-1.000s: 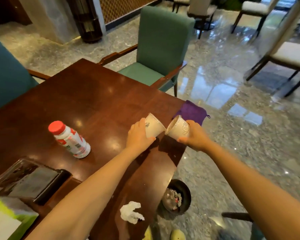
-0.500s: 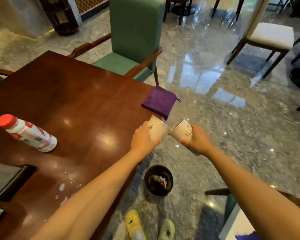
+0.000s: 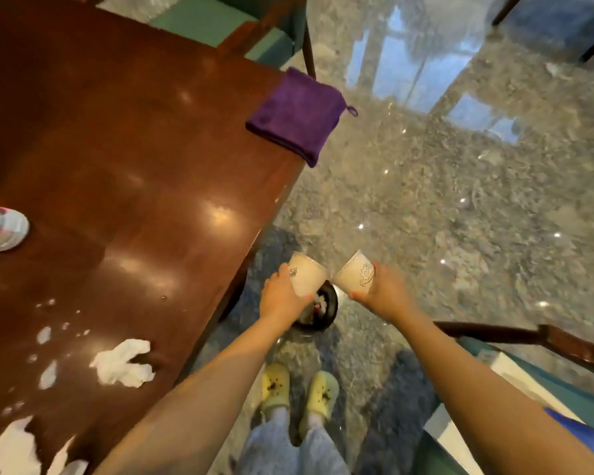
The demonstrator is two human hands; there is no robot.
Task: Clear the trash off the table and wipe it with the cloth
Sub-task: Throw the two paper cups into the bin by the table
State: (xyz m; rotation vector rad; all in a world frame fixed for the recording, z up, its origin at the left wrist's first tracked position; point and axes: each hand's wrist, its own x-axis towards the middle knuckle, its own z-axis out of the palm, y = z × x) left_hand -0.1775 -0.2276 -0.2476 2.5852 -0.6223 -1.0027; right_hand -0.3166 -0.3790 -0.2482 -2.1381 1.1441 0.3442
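Note:
My left hand (image 3: 277, 296) grips a white paper cup (image 3: 304, 275). My right hand (image 3: 384, 293) grips a second paper cup (image 3: 355, 277). Both cups hang off the table's edge, right above a black trash bin (image 3: 326, 311) on the floor, which my left hand partly hides. A folded purple cloth (image 3: 297, 114) lies on the far right corner of the dark wooden table (image 3: 134, 173). A crumpled white tissue (image 3: 124, 363) and white scraps and spilled drops (image 3: 14, 447) lie on the near part of the table. A bottle (image 3: 0, 224) lies at the left edge.
A green armchair (image 3: 254, 32) stands behind the table's far side. Another chair's wooden arm (image 3: 535, 341) reaches in at the lower right. My feet in yellow clogs (image 3: 299, 392) stand on the glossy stone floor next to the bin.
Both hands have carried the cups from above the table's edge toward me and down over the bin. My view has tilted downward, so the tissue and my feet show.

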